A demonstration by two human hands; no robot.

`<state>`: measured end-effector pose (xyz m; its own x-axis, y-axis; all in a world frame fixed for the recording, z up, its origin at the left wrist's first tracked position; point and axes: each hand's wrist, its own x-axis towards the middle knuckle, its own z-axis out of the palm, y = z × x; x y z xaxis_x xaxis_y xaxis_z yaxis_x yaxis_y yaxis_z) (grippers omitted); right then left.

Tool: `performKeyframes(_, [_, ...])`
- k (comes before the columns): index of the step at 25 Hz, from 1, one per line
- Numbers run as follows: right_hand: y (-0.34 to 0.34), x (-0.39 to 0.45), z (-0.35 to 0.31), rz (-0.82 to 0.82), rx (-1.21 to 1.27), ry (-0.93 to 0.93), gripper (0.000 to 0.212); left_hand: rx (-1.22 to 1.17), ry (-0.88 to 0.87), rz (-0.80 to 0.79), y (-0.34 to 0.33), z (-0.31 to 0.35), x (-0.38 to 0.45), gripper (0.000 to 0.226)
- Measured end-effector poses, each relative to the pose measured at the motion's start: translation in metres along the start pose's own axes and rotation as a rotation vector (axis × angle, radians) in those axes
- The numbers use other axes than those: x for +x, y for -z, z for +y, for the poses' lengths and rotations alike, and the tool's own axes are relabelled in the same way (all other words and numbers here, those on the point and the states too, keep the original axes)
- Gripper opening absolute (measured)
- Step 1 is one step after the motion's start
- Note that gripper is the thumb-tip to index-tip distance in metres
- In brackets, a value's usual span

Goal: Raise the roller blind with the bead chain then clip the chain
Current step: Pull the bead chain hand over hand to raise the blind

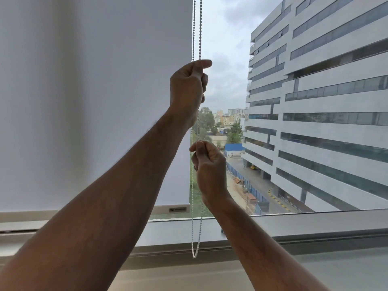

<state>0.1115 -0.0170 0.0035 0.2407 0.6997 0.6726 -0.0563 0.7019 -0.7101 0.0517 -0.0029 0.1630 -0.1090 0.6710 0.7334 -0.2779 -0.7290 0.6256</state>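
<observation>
A white roller blind covers the left part of the window, its bottom bar just above the sill. A white bead chain hangs as a loop along the blind's right edge, its lowest bend below the sill line. My left hand is raised high and closed around one strand of the chain. Lower down, my right hand pinches the chain between thumb and fingers. No clip for the chain is visible.
The window sill runs across the bottom, with a ledge below it. Through the bare glass I see a large grey office building, a street and cloudy sky.
</observation>
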Motion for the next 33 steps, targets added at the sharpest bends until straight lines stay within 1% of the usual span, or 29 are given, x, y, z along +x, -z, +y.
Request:
performKeyframes(4, [0.007, -0.003, 0.007, -0.108, -0.027, -0.054, 0.035, -0.027, -0.031, 0.009, 0.002, -0.011, -0.015, 0.030])
performKeyframes(7, [0.006, 0.013, -0.006, -0.074, -0.024, -0.075, 0.044, -0.009, -0.041, 0.010, 0.009, -0.018, -0.025, 0.033])
performKeyframes(12, [-0.013, 0.065, -0.061, 0.001, 0.124, -0.001, 0.041, 0.095, -0.069, 0.032, 0.022, -0.043, -0.048, 0.034])
performKeyframes(16, [-0.035, 0.101, -0.108, -0.042, 0.118, 0.050, 0.035, 0.084, -0.046, 0.016, 0.028, -0.057, -0.066, 0.049])
performKeyframes(20, [-0.049, 0.118, -0.134, -0.068, 0.121, 0.034, 0.024, 0.073, -0.011, 0.017, 0.033, -0.072, -0.082, 0.037])
performKeyframes(22, [-0.052, 0.122, -0.135, -0.023, 0.067, 0.034, 0.023, 0.064, 0.004, 0.011, 0.035, -0.078, -0.088, 0.036])
performKeyframes(25, [-0.051, 0.120, -0.124, 0.064, 0.005, 0.069, 0.027, 0.055, 0.025, -0.008, 0.037, -0.088, -0.097, 0.034])
performKeyframes(29, [-0.048, 0.106, -0.113, 0.073, 0.034, 0.086, 0.028, -0.013, 0.072, -0.016, 0.046, -0.095, -0.101, 0.041])
performKeyframes(33, [-0.043, 0.084, -0.094, 0.063, 0.036, 0.109, 0.026, -0.015, 0.078, 0.028, 0.049, -0.082, -0.084, 0.045])
